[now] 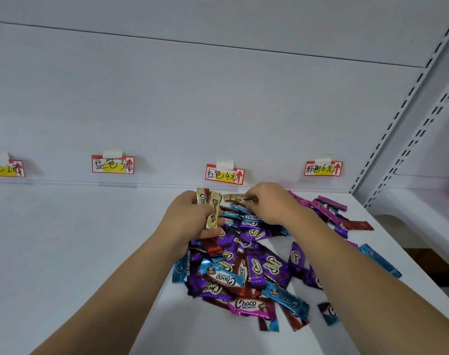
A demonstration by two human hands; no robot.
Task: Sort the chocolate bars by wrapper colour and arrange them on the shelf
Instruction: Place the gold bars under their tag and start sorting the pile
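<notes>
A mixed pile of chocolate bars [254, 267] in blue, purple, red and pink wrappers lies on the white shelf [64, 252], right of centre. My left hand [187, 216] grips two gold-wrapped bars [211, 206] upright above the pile's far left edge. My right hand [272, 203] pinches another gold bar [234, 197] at the far side of the pile. Several pink bars [328, 204] lie scattered at the back right.
Four handwritten price labels are taped to the back wall: one at far left [7, 168], a blue one [112, 164], a red one [224, 174], a pink one [323, 168]. A slotted upright [397, 129] borders the shelf on the right. A stray blue bar [380, 260] lies near the right edge.
</notes>
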